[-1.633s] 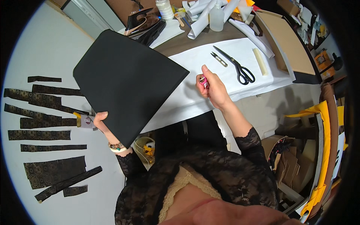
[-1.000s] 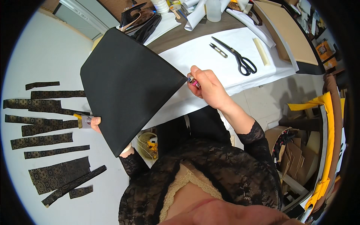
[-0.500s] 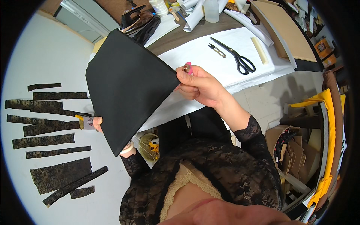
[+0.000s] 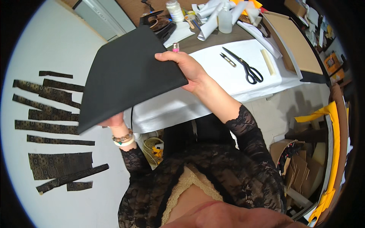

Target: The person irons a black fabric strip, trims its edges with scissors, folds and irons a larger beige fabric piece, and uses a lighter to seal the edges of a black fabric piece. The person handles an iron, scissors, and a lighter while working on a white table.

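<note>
A flat, stiff black panel (image 4: 125, 72) with angled corners is held up in front of me, tilted. My right hand (image 4: 190, 72) grips its right edge, thumb on top and fingers behind. The metal top of a small pink object (image 4: 175, 47), which looks like a lighter, sticks up beyond that thumb, apparently in the same hand. Beneath the near left edge is my left hand (image 4: 113, 121), supporting the panel; its fingers are hidden. Black scissors (image 4: 247, 68) and small thread snips (image 4: 228, 59) lie on the white-covered table (image 4: 209, 53) to the right.
Patterned dark fabric strips (image 4: 61, 161) lie on the white surface at left. Toward the back are an iron (image 4: 157, 22), a white jar (image 4: 174, 11), a clear bottle (image 4: 225, 21) and paper rolls (image 4: 209, 28). A cream bar (image 4: 267, 62) and a large box (image 4: 285, 40) are at right.
The panel has turned and tipped, its right corner now lower. My left hand has moved under it, thumb now hidden. My right hand has shifted left, its thumb onto the panel's face.
</note>
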Available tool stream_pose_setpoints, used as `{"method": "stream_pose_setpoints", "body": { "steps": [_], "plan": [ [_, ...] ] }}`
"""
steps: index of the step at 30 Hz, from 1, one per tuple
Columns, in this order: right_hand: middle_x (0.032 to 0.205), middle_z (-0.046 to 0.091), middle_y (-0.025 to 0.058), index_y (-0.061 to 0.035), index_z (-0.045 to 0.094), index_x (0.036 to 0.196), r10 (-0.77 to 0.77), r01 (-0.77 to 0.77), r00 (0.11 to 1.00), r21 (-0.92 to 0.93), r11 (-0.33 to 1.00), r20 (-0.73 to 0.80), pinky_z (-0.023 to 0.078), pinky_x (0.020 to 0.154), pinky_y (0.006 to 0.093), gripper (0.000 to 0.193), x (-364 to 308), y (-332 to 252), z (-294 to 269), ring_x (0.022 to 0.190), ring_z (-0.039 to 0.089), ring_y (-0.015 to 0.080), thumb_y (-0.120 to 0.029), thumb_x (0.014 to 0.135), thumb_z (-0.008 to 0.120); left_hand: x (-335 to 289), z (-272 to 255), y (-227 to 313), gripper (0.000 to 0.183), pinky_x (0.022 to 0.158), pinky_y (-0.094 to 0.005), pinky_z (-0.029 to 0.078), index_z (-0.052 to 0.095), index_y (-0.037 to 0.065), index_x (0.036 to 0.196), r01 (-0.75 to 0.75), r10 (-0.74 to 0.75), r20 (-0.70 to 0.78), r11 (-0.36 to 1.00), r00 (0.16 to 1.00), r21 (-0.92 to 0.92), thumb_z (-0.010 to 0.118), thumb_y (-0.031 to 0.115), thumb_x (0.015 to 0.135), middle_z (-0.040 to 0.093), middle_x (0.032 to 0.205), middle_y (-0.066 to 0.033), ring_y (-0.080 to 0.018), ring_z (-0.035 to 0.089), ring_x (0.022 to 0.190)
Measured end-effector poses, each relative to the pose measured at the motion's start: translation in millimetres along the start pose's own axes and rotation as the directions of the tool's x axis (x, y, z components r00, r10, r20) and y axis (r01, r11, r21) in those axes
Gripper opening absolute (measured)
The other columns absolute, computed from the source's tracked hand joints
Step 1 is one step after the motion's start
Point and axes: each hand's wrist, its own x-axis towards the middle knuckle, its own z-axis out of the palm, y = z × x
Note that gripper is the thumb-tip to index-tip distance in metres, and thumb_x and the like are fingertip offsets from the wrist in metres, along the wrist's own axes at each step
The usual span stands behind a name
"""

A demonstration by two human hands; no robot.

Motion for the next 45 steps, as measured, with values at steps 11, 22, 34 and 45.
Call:
{"method": "stream_pose_setpoints", "body": {
  "steps": [11,22,34,45],
  "plan": [
    [0.072,0.062,0.0013,-0.0069,0.064,0.082,-0.283,0.219,0.959,-0.616,0.757,-0.008,0.025,0.044,0.0189,0.051,6,16,36,0.05,0.037,0.0021,-0.05,0.097,0.041,31,100,-34,0.049,0.104,-0.0455,0.038,0.043,-0.003,0.132,0.031,0.004,-0.509,0.998,0.861,0.061,0.05,0.007,0.085,0.05,0.132,-0.0174,-0.0323,0.049,0.122],
    [0.05,0.036,-0.0028,-0.008,0.044,0.056,-0.23,0.029,0.956,-0.723,0.69,-0.181,0.023,0.049,0.0246,0.061,-56,32,41,0.049,0.028,0.0072,-0.049,0.099,0.029,27,96,-53,0.021,0.087,-0.0353,0.05,0.058,-0.005,0.104,0.04,-0.05,-0.618,0.999,0.784,-0.03,0.056,0.005,0.085,0.063,0.106,-0.013,-0.0229,0.062,0.098],
    [0.049,0.036,-0.0012,-0.0081,0.035,0.056,-0.226,0.154,0.972,-0.554,0.818,-0.062,0.026,0.046,0.0257,0.055,-53,54,29,0.047,0.032,0.0085,-0.04,0.1,0.029,31,103,-62,0.024,0.09,-0.0388,0.049,0.058,-0.005,0.106,0.029,0.015,-0.644,0.998,0.765,0.058,0.057,0.005,0.084,0.063,0.106,-0.0131,-0.0242,0.061,0.1],
    [0.048,0.032,-0.0023,-0.0104,0.035,0.058,-0.233,0.168,0.971,-0.538,0.826,-0.053,0.022,0.042,0.0249,0.05,-49,57,32,0.045,0.025,0.007,-0.036,0.101,0.027,29,108,-62,0.031,0.091,-0.039,0.05,0.055,-0.006,0.113,-0.004,0.073,-0.624,0.994,0.778,0.111,0.056,0.002,0.083,0.061,0.113,-0.0158,-0.0262,0.06,0.105]
  ]
}}
